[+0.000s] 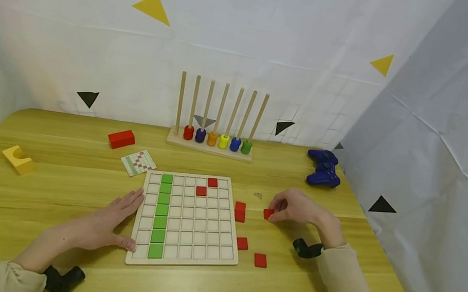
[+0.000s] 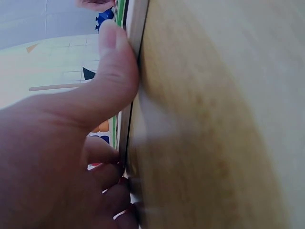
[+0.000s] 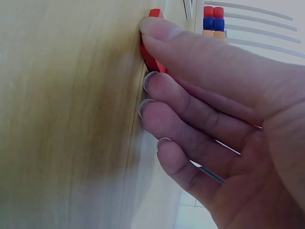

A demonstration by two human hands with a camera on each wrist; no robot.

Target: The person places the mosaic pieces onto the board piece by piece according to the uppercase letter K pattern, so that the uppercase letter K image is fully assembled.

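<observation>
A wooden grid board (image 1: pixel 182 263) lies mid-table with a full column of green tiles (image 1: pixel 161 214) and two red tiles (image 1: pixel 206 186) set in it. My left hand (image 1: pixel 123 218) lies flat beside the board's left edge, fingers straight; in the left wrist view its thumb (image 2: pixel 112 62) presses that edge of the board (image 2: pixel 135 57). To the right of the board my right hand (image 1: pixel 277 212) pinches a small red tile (image 1: pixel 268 213) against the table. The right wrist view shows that red tile (image 3: pixel 150 57) under my fingertips (image 3: pixel 157 31). Other loose red tiles (image 1: pixel 240 212) lie near the board.
A rod stand with coloured rings (image 1: pixel 212 138) stands at the back. A blue game controller (image 1: pixel 324 168) sits back right, a red block (image 1: pixel 121 138) and a pattern card (image 1: pixel 138 162) back left, a yellow block (image 1: pixel 17 159) far left. White cloth walls enclose the table.
</observation>
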